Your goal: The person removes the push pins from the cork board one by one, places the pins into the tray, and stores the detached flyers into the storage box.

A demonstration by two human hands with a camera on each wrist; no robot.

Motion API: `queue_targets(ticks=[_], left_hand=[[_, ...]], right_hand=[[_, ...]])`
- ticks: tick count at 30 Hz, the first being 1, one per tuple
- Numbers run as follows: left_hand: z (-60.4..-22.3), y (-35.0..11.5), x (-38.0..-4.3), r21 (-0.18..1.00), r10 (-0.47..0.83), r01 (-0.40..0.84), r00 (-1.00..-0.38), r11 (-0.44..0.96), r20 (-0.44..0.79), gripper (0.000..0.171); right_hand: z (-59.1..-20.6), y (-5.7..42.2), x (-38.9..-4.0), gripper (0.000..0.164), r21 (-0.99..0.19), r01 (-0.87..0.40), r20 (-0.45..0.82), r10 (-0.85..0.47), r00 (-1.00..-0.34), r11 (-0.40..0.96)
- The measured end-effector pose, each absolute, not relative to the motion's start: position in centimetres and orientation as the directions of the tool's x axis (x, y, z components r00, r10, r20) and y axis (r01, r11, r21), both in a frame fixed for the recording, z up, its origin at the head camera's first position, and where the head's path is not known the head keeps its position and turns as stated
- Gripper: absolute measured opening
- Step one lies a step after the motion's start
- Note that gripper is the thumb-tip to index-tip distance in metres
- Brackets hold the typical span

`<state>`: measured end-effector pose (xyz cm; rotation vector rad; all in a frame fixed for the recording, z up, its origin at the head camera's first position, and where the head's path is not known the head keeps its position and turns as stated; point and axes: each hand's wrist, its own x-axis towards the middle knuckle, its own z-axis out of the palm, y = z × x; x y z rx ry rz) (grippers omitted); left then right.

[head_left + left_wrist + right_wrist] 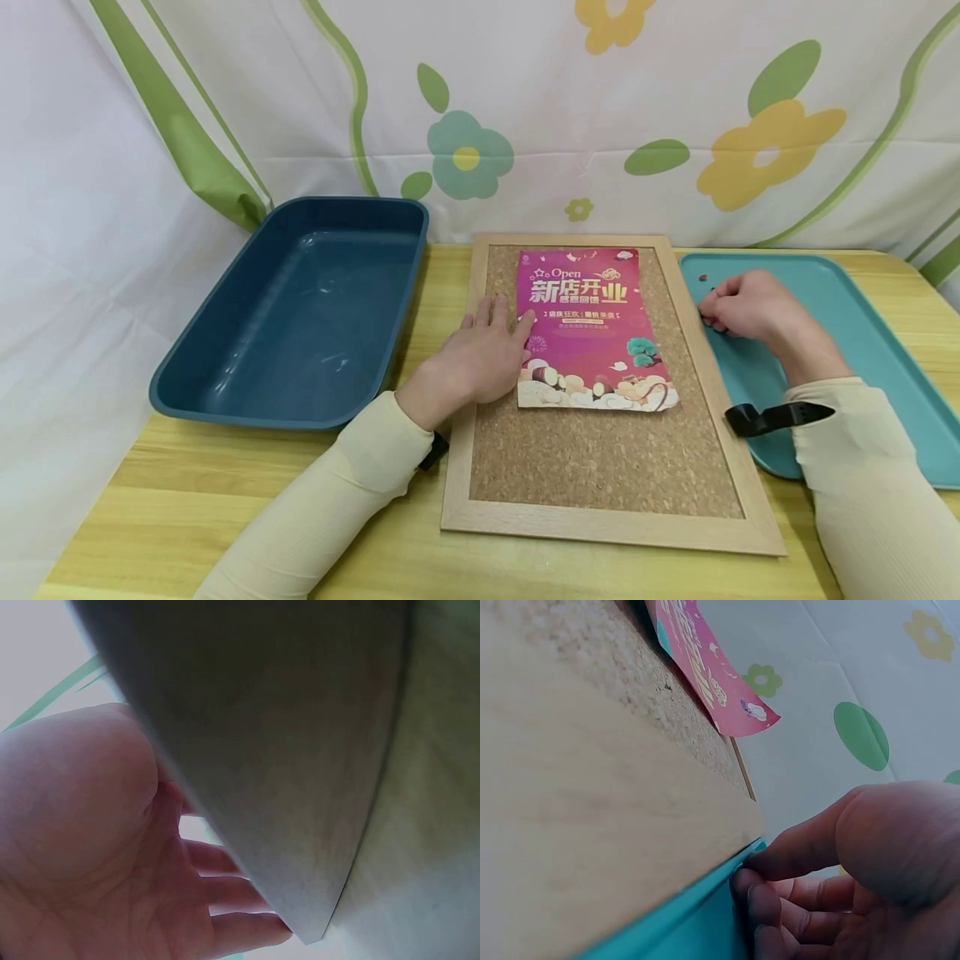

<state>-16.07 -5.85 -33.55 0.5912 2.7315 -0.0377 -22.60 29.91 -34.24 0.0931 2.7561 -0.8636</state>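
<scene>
A magenta poster (585,333) with printed Chinese lettering lies on a cork board (600,458) with a pale wooden frame. My left hand (487,350) rests on the poster's left edge, its fingers extended. In the left wrist view the palm shows beside the board's frame (300,765). My right hand (757,310) is over the left side of a teal tray (840,342), thumb and fingertips brought together by the board's right edge. Whether something small is between them I cannot tell. Near those fingertips lies a tiny red piece (702,277) on the tray.
A deep dark-blue basin (300,308) stands left of the board on the wooden table (187,492). Behind everything hangs a white curtain (540,100) with flower prints. The poster's upper corner curls up off the cork in the right wrist view.
</scene>
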Motion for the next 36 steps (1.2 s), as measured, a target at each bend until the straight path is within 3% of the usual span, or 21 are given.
queue_targets(ticks=[18,25,36], left_hand=[[-33.6,-6.0,-16.2,0.058,0.405,0.411,-0.852,0.91,-0.331,0.063],[-33.6,-5.9,-16.2,0.052,0.404,0.411,-0.853,0.91,-0.332,0.063],[-33.4,-5.9,-16.2,0.042,0.401,0.411,-0.852,0.91,-0.336,0.063]], right_hand=[[-34.4,29.6,-22.6,0.027,-0.553,0.123,-0.216,0.0,-0.976,0.824],[-33.9,28.9,-22.3,0.035,-0.528,0.107,-0.171,0.018,-0.985,0.842],[-33.3,27.8,-22.1,0.046,-0.494,0.019,-0.152,-0.064,-0.986,0.869]])
